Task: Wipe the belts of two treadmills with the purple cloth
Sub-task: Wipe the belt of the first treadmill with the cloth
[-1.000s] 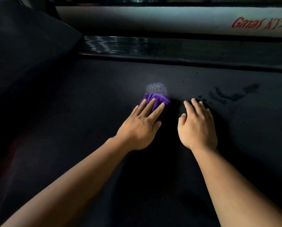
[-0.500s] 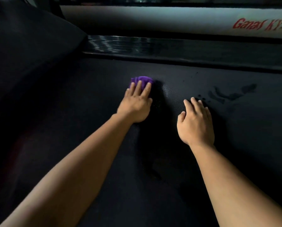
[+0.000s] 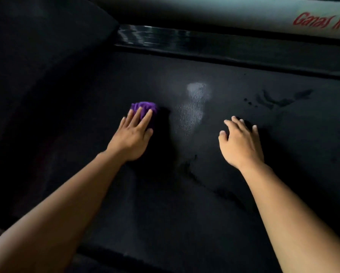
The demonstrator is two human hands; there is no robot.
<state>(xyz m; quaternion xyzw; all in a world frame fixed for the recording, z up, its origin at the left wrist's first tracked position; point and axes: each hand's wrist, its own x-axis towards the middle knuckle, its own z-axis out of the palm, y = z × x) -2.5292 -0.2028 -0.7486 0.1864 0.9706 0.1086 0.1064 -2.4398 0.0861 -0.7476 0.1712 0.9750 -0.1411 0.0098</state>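
One purple cloth [image 3: 145, 107], bunched into a small wad, lies on the black belt [image 3: 165, 209] of a treadmill, a little left of the middle of the view. The left hand [image 3: 134, 137] presses down on it with straight fingers [image 3: 143, 119] held close together. Only the cloth's far edge shows beyond the fingertips, and the palm covers the rest.

Just to the right of the cloth, a pale, hazy patch [image 3: 195, 103] marks the belt's woven surface. It is brightest at its far end and fades toward the person. Between the two forearms, nearer the person, a faint dark streak [image 3: 190, 170] crosses the belt.

The right hand [image 3: 241, 143] is on the belt well apart from the cloth, on the other side of the pale patch. Its fingers are spread and slightly bent, with the tips touching the surface, and it holds nothing. Beyond it, toward the far right, several dark wet-looking smears [image 3: 279, 100] and small spots stain the belt.

Both bare forearms reach in from the bottom corners of the view. Along the belt's far edge runs a glossy black side rail [image 3: 184, 39] that catches streaks of light. Behind the rail is a pale panel [image 3: 204, 12] with red lettering [image 3: 321, 21] that is cut off at the right edge. A dark, curved cover [image 3: 37, 48] fills the upper left corner, and the lighting is dim throughout.
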